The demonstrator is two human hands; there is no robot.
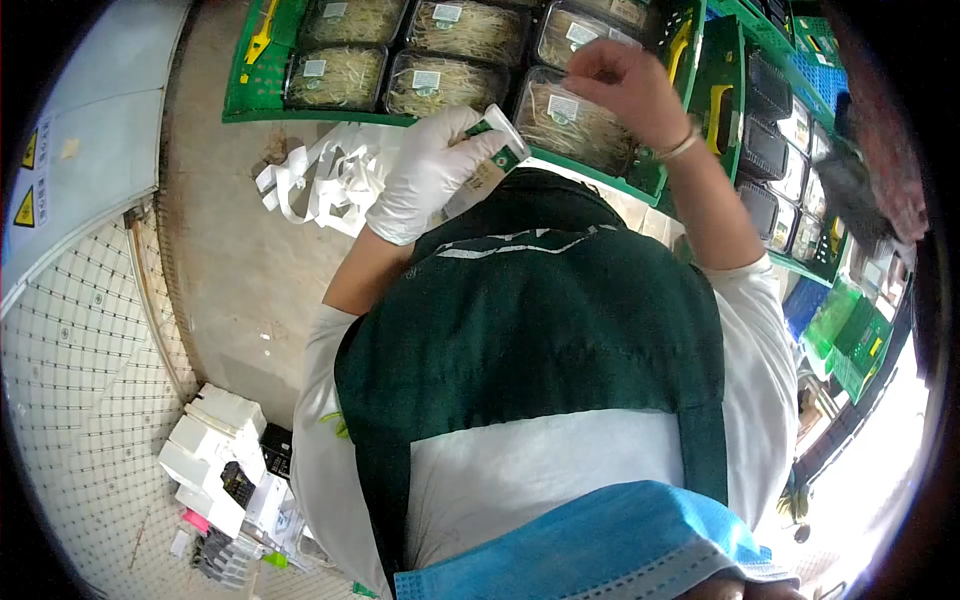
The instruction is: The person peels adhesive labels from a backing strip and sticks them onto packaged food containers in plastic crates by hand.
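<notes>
Head view. The left hand [425,168], in a white glove, grasps white-and-green printed label stock [508,138] between thumb and fingers at its near edge. Whether this is a roll or a folded stack cannot be determined. The grip appears chosen to leave the printed end projecting toward the other hand.

The right hand [640,95], bare, has its fingers bent inward over a lidded sprout pack [590,140]. Whether the fingertips pinch anything cannot be told. A paper label [563,108] shows on the lid, just beside those fingers on the side toward the glove.

Beyond the gloved fingers, further sprout packs [420,85] lie flat, lids up, in a green crate [232,105]. The flat layout, judged by its effect, leaves lids and labels accessible from above. White paper strips [340,180] lie in a loose tangle beside the gloved hand, on the side away from the bare one.

Edges: the crate's near rim runs just beyond the gloved fingertips. Its yellow handle [680,48] stands close to the bare hand on the outer side and appears to limit sideways room there. A gap separates the two hands, with the label stock extending into it. Above the lids no cover is seen, so upward room appears free. The apron [540,320] lies on the wearer's side of both hands and bounds room inward.
</notes>
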